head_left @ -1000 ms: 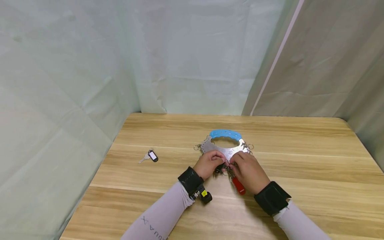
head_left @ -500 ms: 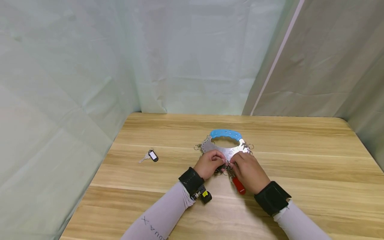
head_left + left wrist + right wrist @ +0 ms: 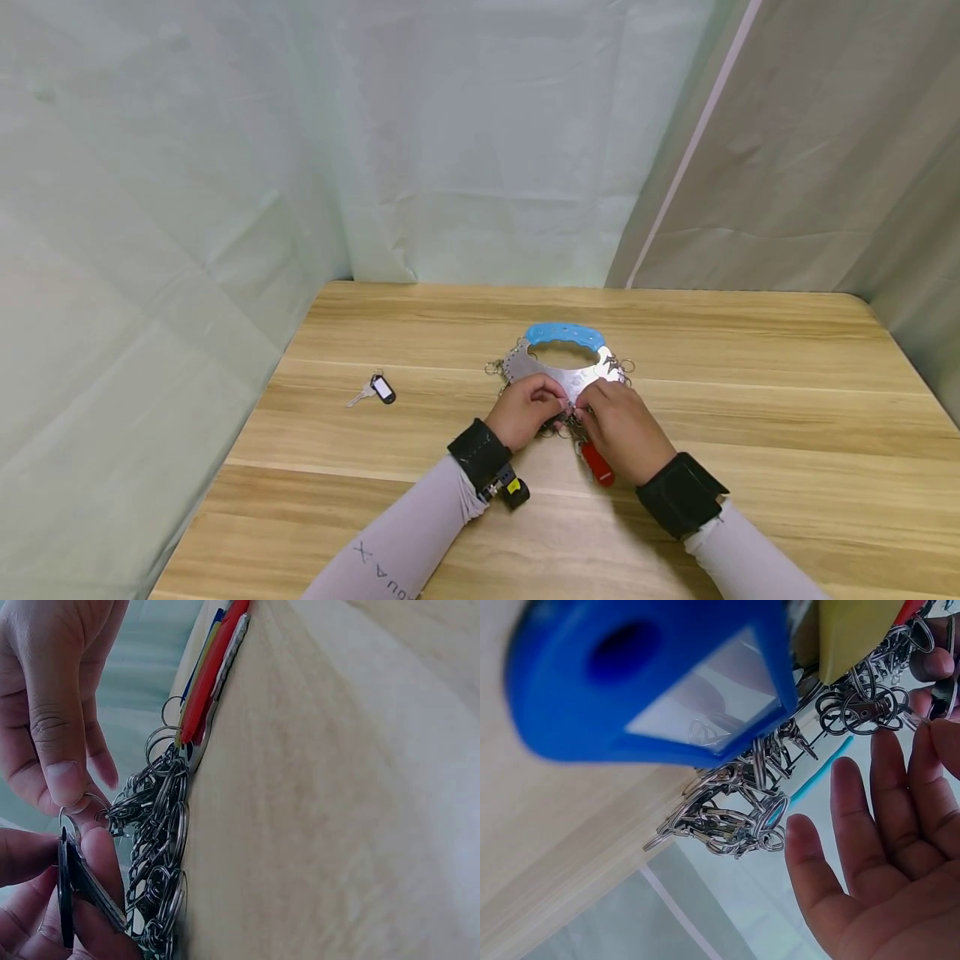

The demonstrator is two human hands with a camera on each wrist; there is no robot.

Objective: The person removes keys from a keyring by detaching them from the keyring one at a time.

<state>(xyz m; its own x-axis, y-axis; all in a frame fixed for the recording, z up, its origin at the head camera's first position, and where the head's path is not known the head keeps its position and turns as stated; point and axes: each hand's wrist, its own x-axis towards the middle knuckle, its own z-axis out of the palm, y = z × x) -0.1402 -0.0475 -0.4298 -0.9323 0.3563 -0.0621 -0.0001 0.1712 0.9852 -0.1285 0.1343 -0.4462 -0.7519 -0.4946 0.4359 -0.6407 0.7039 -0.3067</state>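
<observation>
The left hand [image 3: 525, 411] pinches a flat black tag [image 3: 65, 889] and silver key [image 3: 103, 898]; the right hand [image 3: 624, 429] pinches a thin metal ring [image 3: 100, 800] beside them, a blue-handled silver plate [image 3: 561, 378] just beyond both.

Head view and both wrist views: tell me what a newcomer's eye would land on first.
Probably the bright blue handle at the far side of the metal plate, beyond the left hand and right hand. Next, the red tag beside the right hand, and the key with a black tag lying apart on the left of the table. In the right wrist view, a large blue tag crowds the upper left.
</observation>
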